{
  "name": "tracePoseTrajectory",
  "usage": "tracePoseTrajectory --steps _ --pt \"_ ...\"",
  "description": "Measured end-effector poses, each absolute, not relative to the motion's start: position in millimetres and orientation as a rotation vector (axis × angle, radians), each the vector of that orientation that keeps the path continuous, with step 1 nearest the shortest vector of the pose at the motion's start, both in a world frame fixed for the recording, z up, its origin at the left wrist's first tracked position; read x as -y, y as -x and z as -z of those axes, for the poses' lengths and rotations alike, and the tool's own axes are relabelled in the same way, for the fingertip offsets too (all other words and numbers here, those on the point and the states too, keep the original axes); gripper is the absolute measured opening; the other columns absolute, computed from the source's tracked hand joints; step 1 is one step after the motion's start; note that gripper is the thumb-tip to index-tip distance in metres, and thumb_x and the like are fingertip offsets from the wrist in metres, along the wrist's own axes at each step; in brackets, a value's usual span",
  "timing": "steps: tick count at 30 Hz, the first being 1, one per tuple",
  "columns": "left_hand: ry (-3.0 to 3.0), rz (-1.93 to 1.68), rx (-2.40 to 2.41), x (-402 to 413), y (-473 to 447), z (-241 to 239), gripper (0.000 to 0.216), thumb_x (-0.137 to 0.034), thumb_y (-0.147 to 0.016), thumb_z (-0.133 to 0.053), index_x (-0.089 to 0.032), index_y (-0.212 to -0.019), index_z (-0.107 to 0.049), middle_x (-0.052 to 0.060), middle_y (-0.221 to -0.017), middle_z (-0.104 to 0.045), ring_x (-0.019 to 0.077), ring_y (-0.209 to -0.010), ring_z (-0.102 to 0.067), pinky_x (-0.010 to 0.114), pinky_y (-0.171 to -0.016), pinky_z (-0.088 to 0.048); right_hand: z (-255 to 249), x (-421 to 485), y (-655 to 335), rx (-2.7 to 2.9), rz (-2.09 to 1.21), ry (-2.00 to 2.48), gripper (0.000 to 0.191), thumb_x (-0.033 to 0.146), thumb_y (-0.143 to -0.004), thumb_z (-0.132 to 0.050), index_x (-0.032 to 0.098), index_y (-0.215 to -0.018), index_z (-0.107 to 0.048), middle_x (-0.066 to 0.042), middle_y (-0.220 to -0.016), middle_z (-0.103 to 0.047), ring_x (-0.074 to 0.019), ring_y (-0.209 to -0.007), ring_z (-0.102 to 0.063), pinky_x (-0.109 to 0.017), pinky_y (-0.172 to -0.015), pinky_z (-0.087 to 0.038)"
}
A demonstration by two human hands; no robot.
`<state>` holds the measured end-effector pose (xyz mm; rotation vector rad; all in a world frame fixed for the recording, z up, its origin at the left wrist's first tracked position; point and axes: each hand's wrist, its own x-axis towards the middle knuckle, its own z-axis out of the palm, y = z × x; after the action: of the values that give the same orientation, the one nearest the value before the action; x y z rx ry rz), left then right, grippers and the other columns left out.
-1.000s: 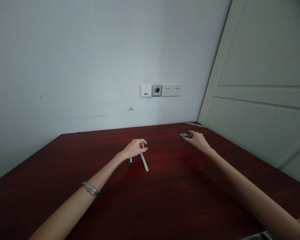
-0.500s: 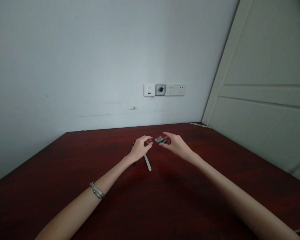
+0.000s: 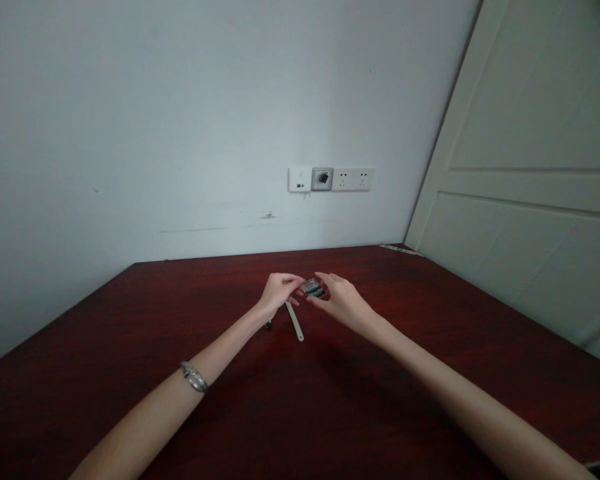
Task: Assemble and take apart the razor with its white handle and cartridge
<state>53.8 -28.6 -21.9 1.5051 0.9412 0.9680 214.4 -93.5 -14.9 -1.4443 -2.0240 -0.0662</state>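
Note:
A small flat clear case with dark and teal parts [image 3: 313,287] is held above the table between my hands; its exact kind is too small to tell. My right hand [image 3: 344,298] grips its right side with thumb and fingers. At the left edge, the fingers of my left hand [image 3: 279,291] are pinched against the case. Below lies a thin pale strip with a hole at its near end [image 3: 295,323], its far end hidden by my left hand. A small dark object [image 3: 269,325] shows partly beside my left wrist.
The dark red tabletop [image 3: 300,413] reaches back to a white wall [image 3: 180,120]. Wall sockets [image 3: 353,179] with a black plug [image 3: 323,178] sit above it. A white panelled door [image 3: 530,160] stands at the right, and a pale strip [image 3: 400,250] lies at the back right edge.
My right hand has moved left and slightly down with the case. My left hand, earlier apart from it with fingers curled, now grips its left edge.

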Motion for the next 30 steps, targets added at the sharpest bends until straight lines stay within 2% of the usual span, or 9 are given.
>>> tracePoseTrajectory --steps 3,7,9,13,17,21,26,30 --pt "-1.454 -0.999 -0.928 29.0 -53.4 20.5 0.014 -0.018 -0.074 -0.060 -0.006 -0.078 -0.066 0.006 -0.064 -0.062 0.0117 -0.055 -0.058 0.020 -0.042 -0.050 14.5 94.1 -214.8 2.023 0.069 1.406 0.053 0.038 -0.075 -0.063 0.014 -0.120 -0.052 -0.012 -0.098 -0.062 -0.0233 -0.088 -0.060 -0.034 -0.075 -0.046" --pt "-1.413 -1.024 -0.917 28.1 -49.9 19.0 0.013 -0.017 -0.072 -0.061 -0.006 -0.077 -0.066 0.007 -0.067 -0.063 0.0110 -0.058 -0.057 0.020 -0.044 -0.050 8.2 89.6 -227.0 2.025 -0.043 1.350 0.055 0.042 -0.071 -0.066 0.014 -0.117 -0.055 -0.009 -0.090 -0.063 -0.0181 -0.074 -0.059 -0.032 -0.070 -0.047" --pt "-1.413 -1.042 -0.910 26.4 -47.2 18.3 0.014 -0.019 -0.071 -0.063 -0.006 -0.077 -0.066 0.007 -0.069 -0.063 0.0107 -0.059 -0.057 0.020 -0.045 -0.050 4.1 86.5 -236.0 2.051 -0.111 1.302 0.055 0.043 -0.070 -0.067 0.015 -0.115 -0.057 -0.009 -0.093 -0.062 -0.0158 -0.072 -0.057 -0.031 -0.070 -0.048" --pt "-1.469 -1.011 -0.913 20.9 -40.6 16.9 0.016 -0.021 -0.070 -0.065 -0.006 -0.077 -0.066 0.007 -0.066 -0.062 0.0107 -0.058 -0.056 0.021 -0.046 -0.051 1.4 81.7 -249.3 2.207 -0.250 1.198 0.060 0.045 -0.070 -0.067 0.017 -0.121 -0.053 -0.010 -0.108 -0.055 -0.0143 -0.076 -0.056 -0.032 -0.074 -0.049" --pt "-1.557 -0.903 -0.884 18.6 -35.2 15.5 0.016 -0.020 -0.070 -0.064 -0.005 -0.076 -0.066 0.007 -0.064 -0.062 0.0114 -0.058 -0.057 0.023 -0.049 -0.052 6.5 78.0 -249.0 2.303 -0.312 1.163 0.067 0.045 -0.070 -0.066 0.018 -0.128 -0.046 -0.012 -0.118 -0.049 -0.0180 -0.092 -0.055 -0.035 -0.083 -0.047" --pt "-1.607 -0.837 -0.866 22.4 -34.8 14.2 0.015 -0.020 -0.072 -0.062 -0.005 -0.075 -0.065 0.007 -0.065 -0.062 0.0117 -0.058 -0.057 0.024 -0.051 -0.052 9.3 75.5 -241.2 2.375 -0.264 1.112 0.056 0.042 -0.072 -0.065 0.017 -0.120 -0.052 -0.011 -0.116 -0.048 -0.0196 -0.102 -0.052 -0.035 -0.092 -0.042" --pt "-1.817 -0.773 -0.954 21.1 -29.5 10.7 0.020 -0.026 -0.077 -0.056 -0.009 -0.080 -0.064 0.007 -0.069 -0.064 0.0137 -0.062 -0.060 0.025 -0.054 -0.051 11.5 68.0 -239.1 2.413 -0.218 1.081 0.049 0.040 -0.072 -0.065 0.018 -0.114 -0.054 -0.009 -0.114 -0.048 -0.0180 -0.098 -0.053 -0.032 -0.091 -0.042" --pt "-2.319 -0.751 -1.283 8.1 -8.4 9.7 0.021 -0.033 -0.077 -0.055 -0.016 -0.080 -0.067 0.007 -0.078 -0.067 0.0171 -0.075 -0.062 0.026 -0.066 -0.047 19.9 47.5 -251.4 2.442 -0.282 1.187 0.047 0.042 -0.071 -0.065 0.016 -0.110 -0.057 -0.010 -0.112 -0.048 -0.0179 -0.093 -0.053 -0.032 -0.087 -0.043"
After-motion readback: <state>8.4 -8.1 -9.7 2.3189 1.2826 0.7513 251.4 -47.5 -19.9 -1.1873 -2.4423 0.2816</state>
